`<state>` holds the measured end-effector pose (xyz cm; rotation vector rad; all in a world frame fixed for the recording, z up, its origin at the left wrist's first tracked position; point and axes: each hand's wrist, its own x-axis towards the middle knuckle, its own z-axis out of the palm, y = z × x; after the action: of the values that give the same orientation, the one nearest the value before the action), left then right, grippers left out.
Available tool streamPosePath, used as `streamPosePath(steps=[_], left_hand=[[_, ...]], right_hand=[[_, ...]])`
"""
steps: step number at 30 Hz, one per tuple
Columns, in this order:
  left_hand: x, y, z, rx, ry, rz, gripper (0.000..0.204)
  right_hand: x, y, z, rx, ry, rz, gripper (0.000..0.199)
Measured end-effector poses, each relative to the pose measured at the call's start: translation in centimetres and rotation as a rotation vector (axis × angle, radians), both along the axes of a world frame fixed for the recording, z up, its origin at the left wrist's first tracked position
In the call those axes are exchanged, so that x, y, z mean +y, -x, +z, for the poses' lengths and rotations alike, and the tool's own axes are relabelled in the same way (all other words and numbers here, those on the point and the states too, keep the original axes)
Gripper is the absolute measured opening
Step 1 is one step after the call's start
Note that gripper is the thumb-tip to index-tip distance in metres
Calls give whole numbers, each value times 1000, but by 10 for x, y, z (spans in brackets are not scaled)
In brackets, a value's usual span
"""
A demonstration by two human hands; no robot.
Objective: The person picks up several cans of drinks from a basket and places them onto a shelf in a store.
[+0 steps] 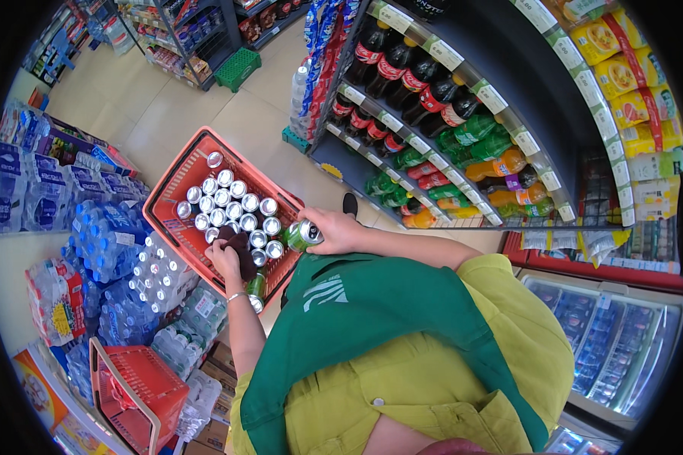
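A red plastic shopping basket (pixel 184 173) stands before me, holding many upright drink cans (pixel 221 197) with silver tops. My right hand (pixel 337 230) is closed around a green can (pixel 303 235) at the basket's right side, its silver end showing. My left hand (pixel 225 262) grips a dark brown cloth (pixel 243 256) over the cans, bunched up and covering some of them. In the basket's near corner another green can (pixel 256 286) is tilted, partly behind my left wrist.
Shelves of cola bottles (pixel 393 67) and other soft drinks rise at the right. Shrink-wrapped water packs (pixel 102 243) are stacked along the left. A second red basket (pixel 148 379) sits at the lower left, and a green crate stool (pixel 238 70) stands on the tiled floor (pixel 182 98) farther off.
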<state>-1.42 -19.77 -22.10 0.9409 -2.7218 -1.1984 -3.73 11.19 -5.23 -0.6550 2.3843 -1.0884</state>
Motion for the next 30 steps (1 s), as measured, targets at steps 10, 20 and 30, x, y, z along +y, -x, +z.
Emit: streamPosePath(steps=[10,20,30], left_hand=[[-13,-40,-5,265,-771,314,22],[19,-38,45,250,-958,377,21],[36,-39,33,227,-804,251,17]], right_hand=[[-21,4,-5,18,32,110,61],[-44,8,-25,93,-28,285,56],[-50,3,-22,158,-67,338,56]])
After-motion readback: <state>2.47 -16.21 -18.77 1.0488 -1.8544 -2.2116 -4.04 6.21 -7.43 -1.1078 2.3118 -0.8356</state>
